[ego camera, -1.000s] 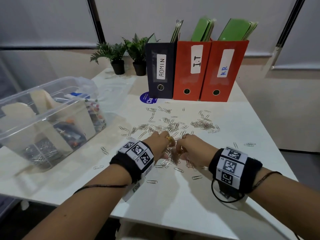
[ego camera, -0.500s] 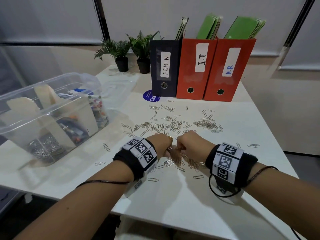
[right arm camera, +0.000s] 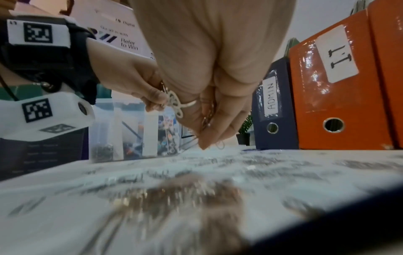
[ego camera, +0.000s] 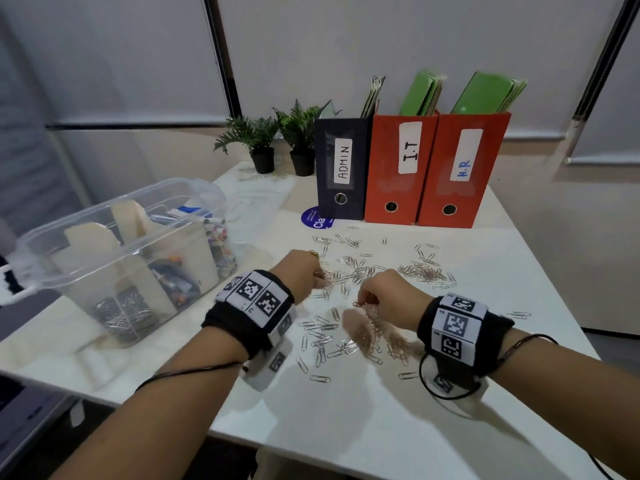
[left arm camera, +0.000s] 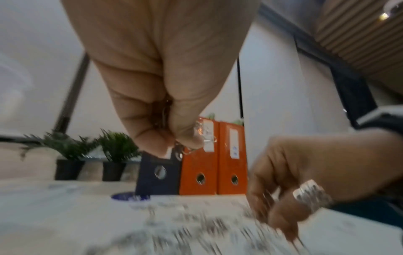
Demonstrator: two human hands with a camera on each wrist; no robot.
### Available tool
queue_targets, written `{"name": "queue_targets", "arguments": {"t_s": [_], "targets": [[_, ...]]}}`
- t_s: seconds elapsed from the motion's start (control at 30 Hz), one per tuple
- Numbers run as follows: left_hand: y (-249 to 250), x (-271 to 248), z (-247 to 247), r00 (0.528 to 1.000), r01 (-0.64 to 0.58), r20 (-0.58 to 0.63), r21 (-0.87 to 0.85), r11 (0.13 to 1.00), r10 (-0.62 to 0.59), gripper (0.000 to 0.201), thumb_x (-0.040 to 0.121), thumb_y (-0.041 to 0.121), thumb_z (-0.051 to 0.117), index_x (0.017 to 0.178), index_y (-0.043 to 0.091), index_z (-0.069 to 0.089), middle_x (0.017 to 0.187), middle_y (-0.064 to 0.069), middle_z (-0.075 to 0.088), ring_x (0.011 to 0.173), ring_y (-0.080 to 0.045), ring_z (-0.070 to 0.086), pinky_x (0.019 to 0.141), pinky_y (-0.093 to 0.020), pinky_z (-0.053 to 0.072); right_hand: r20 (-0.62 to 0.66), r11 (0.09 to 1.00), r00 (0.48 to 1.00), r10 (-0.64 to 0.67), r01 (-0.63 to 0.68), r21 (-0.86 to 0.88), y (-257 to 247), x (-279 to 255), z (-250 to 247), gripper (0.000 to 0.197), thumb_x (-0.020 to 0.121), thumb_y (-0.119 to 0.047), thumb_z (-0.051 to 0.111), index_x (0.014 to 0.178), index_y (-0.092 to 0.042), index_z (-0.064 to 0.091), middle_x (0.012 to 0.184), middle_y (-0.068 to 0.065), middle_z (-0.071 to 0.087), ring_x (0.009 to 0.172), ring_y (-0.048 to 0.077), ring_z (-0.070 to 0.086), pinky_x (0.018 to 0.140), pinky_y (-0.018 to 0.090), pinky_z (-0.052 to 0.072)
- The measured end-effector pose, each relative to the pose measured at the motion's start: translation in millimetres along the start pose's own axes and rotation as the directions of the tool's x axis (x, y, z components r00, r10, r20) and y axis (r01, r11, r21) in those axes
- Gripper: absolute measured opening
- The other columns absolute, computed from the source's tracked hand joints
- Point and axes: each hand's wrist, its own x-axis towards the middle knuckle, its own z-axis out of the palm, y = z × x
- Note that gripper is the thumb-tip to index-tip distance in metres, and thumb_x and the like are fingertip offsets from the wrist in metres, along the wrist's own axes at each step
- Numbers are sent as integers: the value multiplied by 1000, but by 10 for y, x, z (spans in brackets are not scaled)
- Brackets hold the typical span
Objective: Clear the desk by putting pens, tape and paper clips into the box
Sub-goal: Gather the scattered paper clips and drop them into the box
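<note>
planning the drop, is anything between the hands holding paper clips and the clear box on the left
Nothing visible blocks the way. The left hand and right hand each grip paper clips above the desk. The open-topped box sits to their left, with only bare desk and a few loose clips between.

The room was dim and a bit gray, with soft light from above. Dark, soft shadows lay on the table (ego camera: 346, 427) under both arms. The orange file box (right arm camera: 340, 89) had shiny glare on its front. In both wrist views the near table was very blurry. Straight lines bent near the edges of the head view.
</note>
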Motion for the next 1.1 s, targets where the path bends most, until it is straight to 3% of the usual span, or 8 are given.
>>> {"name": "queue_targets", "arguments": {"t_s": [0.13, 0.33, 0.4, 0.5, 0.6, 0.7, 0.87, 1.1], "targets": [[-372, -237, -499, 950, 166, -248, -105, 980, -188, 27, 92, 21, 57, 110, 1, 63, 108, -11, 64, 105, -23, 58, 83, -23, 40, -44, 998, 997, -66, 66, 10, -218, 157, -190, 24, 88, -2, 56, 108, -6, 69, 109, 9, 68, 101, 19, 62, 78, 16, 44], [-1215, -753, -1002, 758, 400, -466, -220, 890, -456, 27, 92, 22, 57, 95, -4, 64, 90, -21, 69, 89, -32, 64, 73, -30, 44, -141, 979, 971, -195, 202, 37, -809, 504, -464, 23, 87, -8, 62, 108, -4, 69, 107, 9, 70, 98, 19, 64, 72, 14, 40], [-1464, -925, -1102, 701, 413, -506, -286, 865, -502, 22, 91, 18, 58, 95, -2, 67, 85, -20, 69, 79, -24, 69, 69, -25, 47, -151, 970, 961, -231, 239, 37, -1029, 621, -531, 23, 87, -9, 63, 108, -4, 69, 108, 10, 69, 93, 19, 63, 69, 14, 39], [-1729, -1125, -1209, 626, 433, -537, -363, 825, -565, 20, 91, 14, 58, 95, -3, 67, 69, -15, 63, 43, 6, 59, 49, -5, 42, -166, 951, 940, -297, 307, 36, -1366, 794, -626, 23, 86, -7, 63, 108, -4, 70, 107, 12, 69, 86, 19, 60, 60, 11, 35], [-1931, -1196, -1256, 575, 493, -521, -393, 776, -630, 23, 89, 17, 62, 94, -5, 69, 70, -20, 69, 77, -21, 70, 77, -27, 53, -205, 918, 903, -378, 394, 46, -1800, 959, -706, 21, 85, -7, 64, 104, -3, 71, 104, 13, 70, 79, 12, 52, 48, 14, 30], [-2062, -1143, -1216, 561, 541, -454, -431, 722, -692, 19, 85, 17, 68, 80, -2, 68, 49, -3, 63, 69, -25, 66, 78, -32, 53, -237, 885, 869, -434, 460, 69, -2276, 1085, -748, 21, 84, -6, 64, 104, -3, 71, 103, 12, 72, 86, 19, 63, 56, 13, 35], [-2130, -1104, -1192, 555, 655, -399, -332, 679, -730, 33, 75, 24, 77, 98, 1, 71, 100, -14, 70, 99, -28, 64, 87, -34, 50, -215, 853, 844, -492, 517, 77, -2925, 1314, -624, 25, 83, -7, 66, 107, -6, 71, 105, 11, 72, 100, 21, 67, 89, 23, 50], [-2207, -1167, -1164, 573, 655, -404, -296, 695, -713, 51, 79, 17, 73, 125, 1, 56, 122, -14, 62, 115, -28, 56, 95, -30, 42, -127, 853, 847, -516, 521, 16, -3246, 1531, -286, 27, 84, -16, 67, 108, -3, 70, 109, 14, 70, 103, 27, 65, 93, 33, 49]]}}
